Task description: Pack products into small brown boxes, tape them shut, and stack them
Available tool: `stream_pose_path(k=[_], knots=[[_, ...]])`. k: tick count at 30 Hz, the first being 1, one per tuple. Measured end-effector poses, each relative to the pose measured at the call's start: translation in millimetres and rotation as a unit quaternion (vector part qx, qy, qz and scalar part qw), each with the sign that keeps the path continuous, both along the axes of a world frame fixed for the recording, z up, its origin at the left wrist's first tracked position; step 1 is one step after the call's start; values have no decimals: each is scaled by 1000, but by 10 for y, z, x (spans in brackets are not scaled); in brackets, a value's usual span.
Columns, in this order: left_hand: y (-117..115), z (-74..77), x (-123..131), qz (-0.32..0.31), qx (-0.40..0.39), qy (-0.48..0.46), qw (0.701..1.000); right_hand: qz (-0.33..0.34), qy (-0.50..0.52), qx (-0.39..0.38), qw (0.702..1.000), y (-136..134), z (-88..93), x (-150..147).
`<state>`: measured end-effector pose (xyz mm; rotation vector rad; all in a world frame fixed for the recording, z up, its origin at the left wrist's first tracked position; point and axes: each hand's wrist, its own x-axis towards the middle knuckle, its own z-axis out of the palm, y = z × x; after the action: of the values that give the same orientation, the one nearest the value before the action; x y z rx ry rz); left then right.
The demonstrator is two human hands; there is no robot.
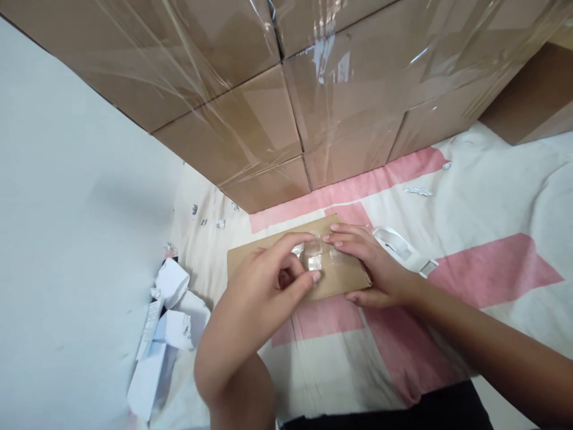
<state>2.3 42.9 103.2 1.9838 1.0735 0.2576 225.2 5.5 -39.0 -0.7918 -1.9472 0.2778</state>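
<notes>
A small flat cardboard box (335, 285) lies in front of me on the cloth. Shiny clear tape (314, 263) is stuck across the middle of its top. My left hand (273, 275) comes over the box's left part, index finger and thumb bent around the tape, other fingers curled by its left side. Part of that tape is hidden by these fingers. My right hand (371, 263) grips the box's right end, fingers on top and thumb at the near edge. Just beyond it, a white tape dispenser (400, 249) rests on the cloth, partly behind my hand.
Stacked cardboard boxes (250, 119) wrapped in clear film rise behind. Another brown box (532, 95) is at far right. A white wall (67, 239) borders the left, with torn white packaging pieces (172, 328) near it. Paper scraps (418, 191) lie on the pink-and-cream cloth (483, 221).
</notes>
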Motion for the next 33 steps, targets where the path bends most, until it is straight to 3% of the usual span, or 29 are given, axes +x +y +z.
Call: stream_pose_path(k=[6, 18, 22, 26, 30, 33], knots=[[26, 4, 15, 109, 19, -94, 989, 2, 6, -29, 1000, -13, 2, -5], [75, -40, -62, 56, 44, -70, 995, 28, 60, -74, 995, -81, 53, -20], [75, -3, -98, -2, 40, -77, 996, -18, 145, -137, 980, -149, 282, -100], [46, 51, -124, -29, 40, -96, 994, -107, 131, -243, 955, -110, 674, -196], [13, 86, -155, -57, 33, -111, 992, -91, 100, -333, 933, -16, 986, -295], [0, 96, -181, -62, 44, -107, 991, -87, 112, -339, 930, -7, 1105, -388]])
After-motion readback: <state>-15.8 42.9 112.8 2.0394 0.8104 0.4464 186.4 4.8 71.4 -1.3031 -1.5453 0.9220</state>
